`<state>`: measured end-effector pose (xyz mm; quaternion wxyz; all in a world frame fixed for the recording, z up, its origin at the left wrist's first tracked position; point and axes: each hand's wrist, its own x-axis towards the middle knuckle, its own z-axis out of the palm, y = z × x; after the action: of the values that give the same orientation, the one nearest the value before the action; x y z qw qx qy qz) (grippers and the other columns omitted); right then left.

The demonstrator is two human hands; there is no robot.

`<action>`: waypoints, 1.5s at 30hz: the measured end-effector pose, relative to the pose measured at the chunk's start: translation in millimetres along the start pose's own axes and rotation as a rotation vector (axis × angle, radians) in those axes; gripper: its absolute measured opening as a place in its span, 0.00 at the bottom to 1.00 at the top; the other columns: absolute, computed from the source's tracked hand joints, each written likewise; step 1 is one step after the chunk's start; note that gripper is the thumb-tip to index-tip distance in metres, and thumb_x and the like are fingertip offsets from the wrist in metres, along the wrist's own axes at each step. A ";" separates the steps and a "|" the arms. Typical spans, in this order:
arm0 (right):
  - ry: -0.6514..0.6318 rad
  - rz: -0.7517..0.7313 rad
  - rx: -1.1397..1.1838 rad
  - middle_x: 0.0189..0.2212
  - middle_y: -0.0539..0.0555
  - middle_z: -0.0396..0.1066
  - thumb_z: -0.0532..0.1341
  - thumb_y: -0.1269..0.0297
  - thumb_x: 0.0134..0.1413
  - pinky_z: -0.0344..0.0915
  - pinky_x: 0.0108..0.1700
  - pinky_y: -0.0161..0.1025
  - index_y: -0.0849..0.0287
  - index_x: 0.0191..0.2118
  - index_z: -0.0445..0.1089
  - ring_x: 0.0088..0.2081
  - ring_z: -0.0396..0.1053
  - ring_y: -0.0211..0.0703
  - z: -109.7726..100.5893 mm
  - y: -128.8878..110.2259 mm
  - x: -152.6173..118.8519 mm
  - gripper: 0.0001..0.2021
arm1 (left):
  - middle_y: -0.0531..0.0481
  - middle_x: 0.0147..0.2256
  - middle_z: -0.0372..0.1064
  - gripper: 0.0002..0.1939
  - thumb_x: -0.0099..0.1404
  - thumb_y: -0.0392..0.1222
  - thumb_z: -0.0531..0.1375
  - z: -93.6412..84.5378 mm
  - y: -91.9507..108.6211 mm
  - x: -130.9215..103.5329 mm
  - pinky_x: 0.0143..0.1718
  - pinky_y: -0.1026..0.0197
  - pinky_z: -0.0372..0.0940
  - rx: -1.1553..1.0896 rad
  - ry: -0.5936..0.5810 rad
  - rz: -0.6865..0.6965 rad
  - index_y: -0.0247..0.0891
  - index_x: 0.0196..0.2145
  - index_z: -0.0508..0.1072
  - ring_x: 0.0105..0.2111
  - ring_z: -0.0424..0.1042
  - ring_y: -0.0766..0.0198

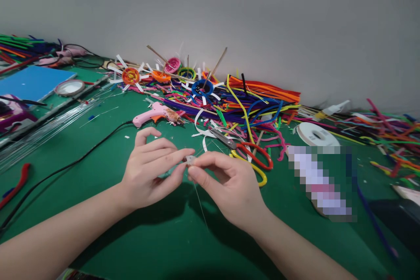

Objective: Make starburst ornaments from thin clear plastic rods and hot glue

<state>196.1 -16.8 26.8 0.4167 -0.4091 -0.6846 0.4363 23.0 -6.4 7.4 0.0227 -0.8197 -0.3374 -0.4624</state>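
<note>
One small piece (190, 159), held above the table (164, 245) between its front and back edges.
My left hand (144, 171) pinches it finger-to-thumb, seemingly for steadiness; the glue gun (156, 111) lies beyond; my right hand (232, 183) pinches its other side; scissors (231, 143) sit behind, likely for reach.

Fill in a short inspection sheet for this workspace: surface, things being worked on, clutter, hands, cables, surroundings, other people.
Surface: green table, scraps scattered on it.
Job's things: small whitish piece; thin clear strand hanging below it.
Clutter: glue gun, scissors, white spool, blue board, colourful fuzzy stems heaped along the back.
Hands: left hand and right hand meet, fingers closed on the piece.
Cables: black cord from the glue gun to the view's left edge.
Surroundings: grey wall behind.
Other people: nothing seen.
</note>
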 end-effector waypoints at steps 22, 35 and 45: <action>0.143 -0.311 -0.157 0.32 0.49 0.73 0.58 0.72 0.57 0.67 0.36 0.34 0.55 0.36 0.69 0.33 0.70 0.36 2.2 9.6 -4.7 0.05 | 0.57 0.30 0.72 0.08 0.62 0.31 0.55 -3.8 -3.2 -2.3 0.49 0.51 0.56 -0.110 0.001 -0.100 0.43 0.37 0.64 0.28 0.71 0.67; 0.134 -0.395 -0.230 0.31 0.50 0.74 0.58 0.74 0.57 0.67 0.34 0.35 0.56 0.37 0.71 0.32 0.71 0.37 2.1 9.5 -4.0 0.07 | 0.53 0.27 0.73 0.10 0.60 0.26 0.56 -3.9 -2.2 -0.4 0.37 0.56 0.63 -0.137 0.045 0.023 0.38 0.36 0.67 0.24 0.70 0.70; 0.090 -0.288 -0.171 0.31 0.51 0.73 0.57 0.72 0.57 0.65 0.34 0.33 0.58 0.36 0.70 0.32 0.70 0.36 2.4 7.7 -4.4 0.05 | 0.58 0.23 0.72 0.07 0.60 0.28 0.56 -0.7 -4.0 -2.0 0.44 0.55 0.65 -0.163 0.029 -0.014 0.38 0.34 0.67 0.21 0.68 0.72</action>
<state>196.8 -19.3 18.0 0.4688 -0.3600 -0.7514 0.2935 19.5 -4.6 5.2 -0.0426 -0.8096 -0.3042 -0.5002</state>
